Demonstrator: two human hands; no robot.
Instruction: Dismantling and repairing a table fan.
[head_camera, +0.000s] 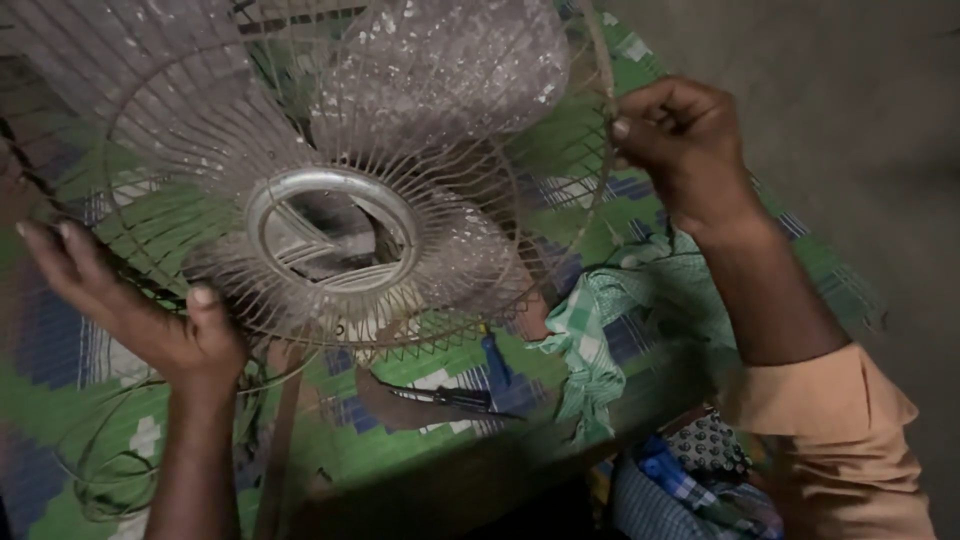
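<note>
From the head camera, the person holds a round wire fan guard (300, 180) up off the mat, gripped at opposite edges so it stays level and can be turned. The left hand (150, 310) spreads open under the lower left rim, fingers splayed along the wires and thumb hooked over the top, cradling rather than clenching. The right hand (680, 140) is closed tight on the outer rim wire at the right, fingertips pinching it.

The guard is thin metal spokes fanning out from a shiny chrome centre ring (335, 235), dulled with dust. Behind the wires sit broad, pale, translucent fan blades (440, 70), speckled with grime.

Below lies a woven plastic mat (400, 440) in green, blue and white checks. On it rest dark-handled pliers (450, 398), what looks like a blue-handled screwdriver (495, 360), though the light is poor, and a crumpled green checked cloth (590, 330). An orange sleeve (840, 430) covers the right forearm.
</note>
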